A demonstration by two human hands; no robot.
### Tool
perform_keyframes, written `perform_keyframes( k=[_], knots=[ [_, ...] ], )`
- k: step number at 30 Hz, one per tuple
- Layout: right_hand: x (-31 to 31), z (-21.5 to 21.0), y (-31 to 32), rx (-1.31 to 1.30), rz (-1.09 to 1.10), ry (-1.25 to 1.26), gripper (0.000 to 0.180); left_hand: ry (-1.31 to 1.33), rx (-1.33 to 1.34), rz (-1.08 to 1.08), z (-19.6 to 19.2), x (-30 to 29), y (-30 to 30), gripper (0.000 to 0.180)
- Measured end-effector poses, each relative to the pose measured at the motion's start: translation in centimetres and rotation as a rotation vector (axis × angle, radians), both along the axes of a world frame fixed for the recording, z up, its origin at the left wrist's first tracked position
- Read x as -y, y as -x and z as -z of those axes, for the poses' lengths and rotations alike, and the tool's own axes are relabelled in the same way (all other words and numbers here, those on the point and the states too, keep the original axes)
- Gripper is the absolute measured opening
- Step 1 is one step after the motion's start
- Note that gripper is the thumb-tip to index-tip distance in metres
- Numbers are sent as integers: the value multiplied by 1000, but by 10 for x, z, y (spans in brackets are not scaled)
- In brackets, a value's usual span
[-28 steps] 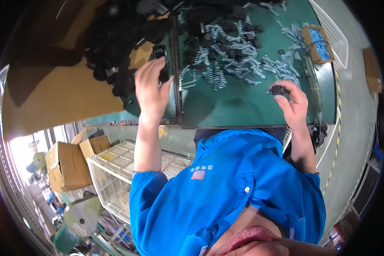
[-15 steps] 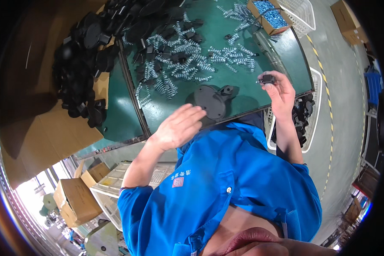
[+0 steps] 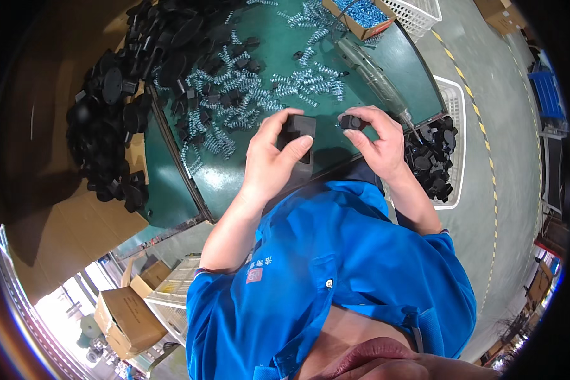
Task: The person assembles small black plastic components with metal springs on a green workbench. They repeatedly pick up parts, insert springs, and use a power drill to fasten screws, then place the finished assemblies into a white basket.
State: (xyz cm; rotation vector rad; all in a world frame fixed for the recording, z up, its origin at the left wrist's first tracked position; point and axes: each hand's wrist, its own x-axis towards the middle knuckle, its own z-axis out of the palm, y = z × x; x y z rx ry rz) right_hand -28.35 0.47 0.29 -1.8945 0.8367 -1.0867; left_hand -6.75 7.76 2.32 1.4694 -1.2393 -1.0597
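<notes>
My left hand [image 3: 273, 159] grips a large black plastic part [image 3: 299, 133] just above the near edge of the green table [image 3: 361, 76]. My right hand [image 3: 377, 136] pinches a small black piece [image 3: 351, 121] close beside it, a few centimetres to the right. Several metal springs [image 3: 234, 107] lie scattered on the green surface beyond both hands. A heap of black plastic parts [image 3: 117, 107] spreads over the table's left side.
A white basket [image 3: 453, 107] holding black parts [image 3: 432, 158] stands right of the table. An electric screwdriver [image 3: 377, 79] lies on the table, with a carton of blue-tinted screws [image 3: 360, 11] behind it. Cardboard boxes [image 3: 126, 316] sit on the floor at lower left.
My left hand came back from the black heap at the left carrying the large black part and now holds it beside my right hand. The view has shifted.
</notes>
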Motion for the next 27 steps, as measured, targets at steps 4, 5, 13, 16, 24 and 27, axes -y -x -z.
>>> perform_keyframes(
  k=[4,5,13,16,24,27],
  knots=[
    [-2,-11,-25,136,-17,216,24,-200,-1091,-11,14,-5,18,37],
    [-1,-12,-30,134,-30,262,25,-207,-1144,-9,16,-5,24,39],
    [-1,-22,-55,63,-8,355,31,-177,-1380,-14,13,-18,28,62],
    [0,-30,-52,-80,-23,388,30,-102,-1326,6,16,-16,19,58],
    [3,-76,-43,-527,-200,426,30,-2,-770,-15,20,-13,0,40],
    [5,-71,-47,-415,-166,376,30,-48,-910,19,11,-9,-3,41]
  ],
)
